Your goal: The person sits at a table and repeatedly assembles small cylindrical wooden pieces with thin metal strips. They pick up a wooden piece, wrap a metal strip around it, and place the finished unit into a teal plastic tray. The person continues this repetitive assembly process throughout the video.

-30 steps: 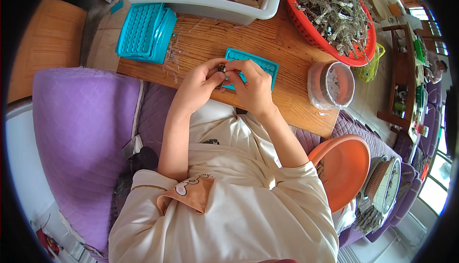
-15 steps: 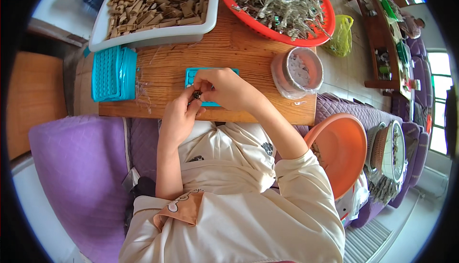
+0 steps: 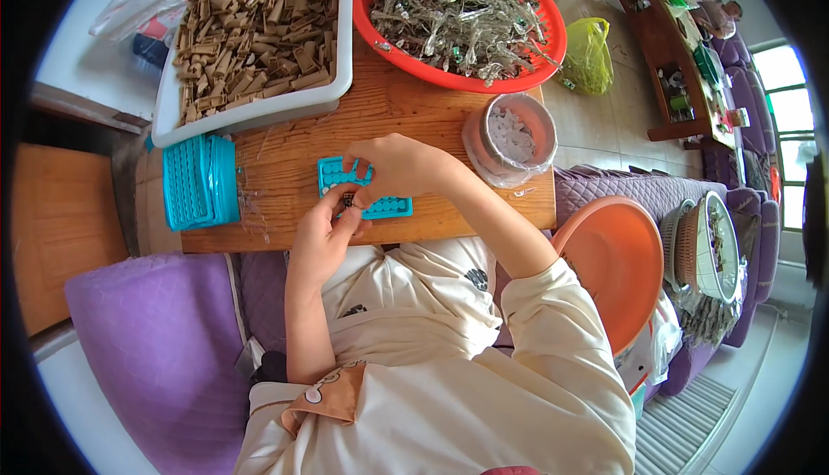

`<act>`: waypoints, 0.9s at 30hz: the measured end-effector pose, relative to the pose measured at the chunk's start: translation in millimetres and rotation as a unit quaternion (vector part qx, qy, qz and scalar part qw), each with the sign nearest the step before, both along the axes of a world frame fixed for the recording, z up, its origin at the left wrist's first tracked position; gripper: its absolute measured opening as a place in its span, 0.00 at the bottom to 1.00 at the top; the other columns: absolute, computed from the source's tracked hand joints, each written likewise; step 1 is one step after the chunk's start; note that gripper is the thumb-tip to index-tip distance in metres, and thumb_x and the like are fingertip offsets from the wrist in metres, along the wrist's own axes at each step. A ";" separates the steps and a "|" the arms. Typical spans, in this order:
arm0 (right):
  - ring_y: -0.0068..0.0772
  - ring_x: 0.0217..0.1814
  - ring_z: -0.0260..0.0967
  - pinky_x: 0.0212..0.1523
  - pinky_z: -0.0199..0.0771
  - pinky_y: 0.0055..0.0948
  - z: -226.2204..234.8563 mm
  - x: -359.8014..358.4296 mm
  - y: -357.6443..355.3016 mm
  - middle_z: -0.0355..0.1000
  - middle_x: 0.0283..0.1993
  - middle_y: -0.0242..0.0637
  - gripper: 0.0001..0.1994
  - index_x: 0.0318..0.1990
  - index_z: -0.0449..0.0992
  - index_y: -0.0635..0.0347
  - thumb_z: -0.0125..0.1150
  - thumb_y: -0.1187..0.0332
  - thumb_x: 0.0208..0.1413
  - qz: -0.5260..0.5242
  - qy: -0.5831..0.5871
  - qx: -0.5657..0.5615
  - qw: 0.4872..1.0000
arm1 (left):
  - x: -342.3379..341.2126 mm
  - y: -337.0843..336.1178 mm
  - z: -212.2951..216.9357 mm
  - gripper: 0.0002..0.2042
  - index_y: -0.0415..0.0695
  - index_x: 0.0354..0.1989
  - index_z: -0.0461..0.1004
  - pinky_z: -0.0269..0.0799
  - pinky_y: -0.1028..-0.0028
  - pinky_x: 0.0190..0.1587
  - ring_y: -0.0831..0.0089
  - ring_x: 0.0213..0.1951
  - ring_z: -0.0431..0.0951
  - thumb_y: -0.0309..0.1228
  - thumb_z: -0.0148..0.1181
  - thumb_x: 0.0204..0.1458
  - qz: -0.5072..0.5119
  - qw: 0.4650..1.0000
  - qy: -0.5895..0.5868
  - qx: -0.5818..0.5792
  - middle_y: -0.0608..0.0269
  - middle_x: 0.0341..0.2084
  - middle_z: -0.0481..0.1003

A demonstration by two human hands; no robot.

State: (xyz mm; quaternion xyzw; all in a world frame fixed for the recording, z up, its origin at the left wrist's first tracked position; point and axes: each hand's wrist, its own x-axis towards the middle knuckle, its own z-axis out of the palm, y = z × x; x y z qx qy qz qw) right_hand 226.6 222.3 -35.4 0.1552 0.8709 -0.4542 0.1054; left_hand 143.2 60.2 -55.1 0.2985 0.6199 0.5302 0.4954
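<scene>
A teal plastic tray (image 3: 389, 207) with rows of small holes lies on the wooden board (image 3: 414, 121) in front of me. My right hand (image 3: 401, 168) rests on top of it, fingers curled over its middle. My left hand (image 3: 324, 233) is at the tray's near left corner, thumb and fingers pinching a small dark piece (image 3: 348, 202) against the tray. Most of the tray is hidden under the hands.
A stack of teal trays (image 3: 199, 183) sits left on the board. Behind are a white bin of brown pieces (image 3: 255, 34), a red basket of silvery parts (image 3: 462, 13) and a clear tub of white bits (image 3: 514, 134). An orange bowl (image 3: 617, 263) lies right.
The view has tilted so the board and bins sit lower and closer. Both hands stay at the teal tray; the right hand has spread further across it.
</scene>
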 end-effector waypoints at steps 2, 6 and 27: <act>0.39 0.37 0.70 0.37 0.69 0.33 3.3 11.0 6.6 0.70 0.39 0.42 0.25 0.42 0.68 0.61 0.65 0.56 0.37 0.014 0.001 0.044 0.999 | 2.5 7.6 5.6 0.13 0.35 0.43 0.66 0.67 0.84 0.30 0.81 0.28 0.72 0.29 0.53 0.52 -0.027 0.999 -0.025 -0.003 0.64 0.28 0.71; 0.39 0.39 0.69 0.39 0.68 0.33 23.2 40.6 16.9 0.70 0.40 0.43 0.26 0.43 0.68 0.63 0.63 0.53 0.39 0.051 -0.022 0.019 0.998 | 6.7 17.6 6.2 0.12 0.36 0.43 0.66 0.67 0.83 0.29 0.80 0.28 0.73 0.28 0.53 0.52 -0.107 0.987 -0.113 0.046 0.63 0.29 0.72; 0.53 0.47 0.65 0.47 0.64 0.44 16.9 320.0 244.9 0.67 0.43 0.57 0.31 0.61 0.47 0.46 0.50 0.62 0.48 -0.610 -0.212 0.447 0.619 | -6.2 -7.6 4.6 0.14 0.38 0.46 0.65 0.72 0.78 0.35 0.72 0.34 0.75 0.26 0.52 0.51 -0.057 0.975 -0.212 0.041 0.57 0.34 0.72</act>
